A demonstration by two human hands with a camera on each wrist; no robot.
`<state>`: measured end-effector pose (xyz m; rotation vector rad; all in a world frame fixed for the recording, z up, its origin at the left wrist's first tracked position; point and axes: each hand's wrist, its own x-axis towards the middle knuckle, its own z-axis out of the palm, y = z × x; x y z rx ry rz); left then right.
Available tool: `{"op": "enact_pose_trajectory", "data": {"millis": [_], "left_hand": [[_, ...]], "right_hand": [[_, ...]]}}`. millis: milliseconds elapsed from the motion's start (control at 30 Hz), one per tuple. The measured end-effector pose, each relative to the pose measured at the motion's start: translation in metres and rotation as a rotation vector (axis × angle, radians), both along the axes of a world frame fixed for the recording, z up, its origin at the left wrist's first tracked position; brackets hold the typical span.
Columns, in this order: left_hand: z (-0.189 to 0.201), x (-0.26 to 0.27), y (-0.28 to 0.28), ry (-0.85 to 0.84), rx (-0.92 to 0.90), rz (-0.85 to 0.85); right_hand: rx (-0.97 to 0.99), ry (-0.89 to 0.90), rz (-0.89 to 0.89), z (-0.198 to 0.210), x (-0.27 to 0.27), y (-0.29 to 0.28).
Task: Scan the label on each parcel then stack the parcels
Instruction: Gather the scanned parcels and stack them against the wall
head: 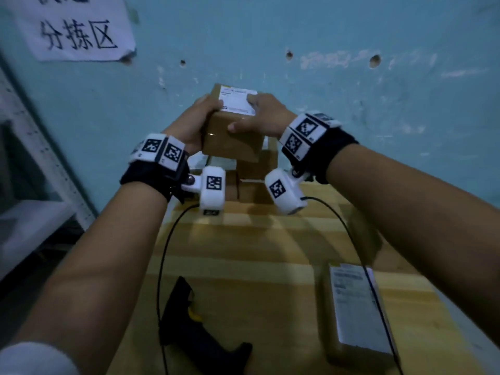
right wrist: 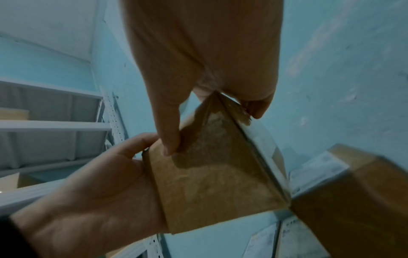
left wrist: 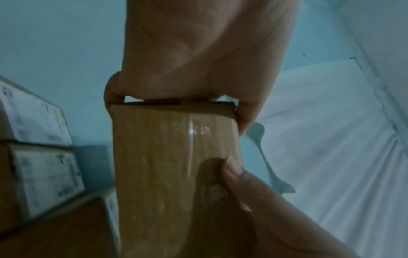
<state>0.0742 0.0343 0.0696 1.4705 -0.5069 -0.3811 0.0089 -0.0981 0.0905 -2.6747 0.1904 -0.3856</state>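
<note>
Both hands hold a small brown cardboard parcel (head: 231, 131) with a white label (head: 238, 100) on top, raised above the stack of labelled parcels (head: 257, 169) against the blue wall. My left hand (head: 194, 123) grips its left side, thumb on top. My right hand (head: 259, 115) grips the right side, thumb on the front face and fingers over the label. The left wrist view shows the parcel (left wrist: 174, 165) clamped between both hands; the right wrist view shows the parcel (right wrist: 214, 174) from below. A black handheld scanner (head: 189, 328) lies on the wooden table (head: 270, 253). Another labelled parcel (head: 357, 312) lies at the near right.
A white paper sign (head: 73, 25) hangs on the wall at upper left. A grey metal shelf rack (head: 35, 163) stands left of the table. Black cables (head: 165, 247) run from the wrist cameras down across the tabletop.
</note>
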Motion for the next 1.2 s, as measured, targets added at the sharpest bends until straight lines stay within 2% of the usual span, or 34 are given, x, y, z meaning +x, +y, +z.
{"op": "enact_pose_trajectory", "data": {"millis": [267, 400, 567, 733, 1033, 1200], "left_hand": [[-0.056, 0.075, 0.041, -0.021, -0.132, 0.188], [-0.081, 0.102, 0.045, 0.044, -0.127, 0.24], [-0.106, 0.132, 0.045, 0.051, -0.079, 0.297], [-0.12, 0.142, 0.051, 0.142, -0.054, 0.275], [-0.12, 0.148, 0.047, 0.112, -0.015, 0.246], [-0.105, 0.12, 0.052, 0.056, -0.065, 0.469]], "right_hand": [[-0.135, 0.0, 0.062, -0.039, 0.083, 0.039], [-0.116, 0.025, 0.059, -0.064, 0.119, 0.047], [-0.002, 0.077, 0.044, -0.099, 0.151, 0.05], [0.07, 0.039, 0.03, -0.116, 0.16, 0.054], [0.168, 0.074, 0.0, -0.115, 0.165, 0.055], [0.156, 0.037, 0.017, -0.1, 0.139, 0.051]]}}
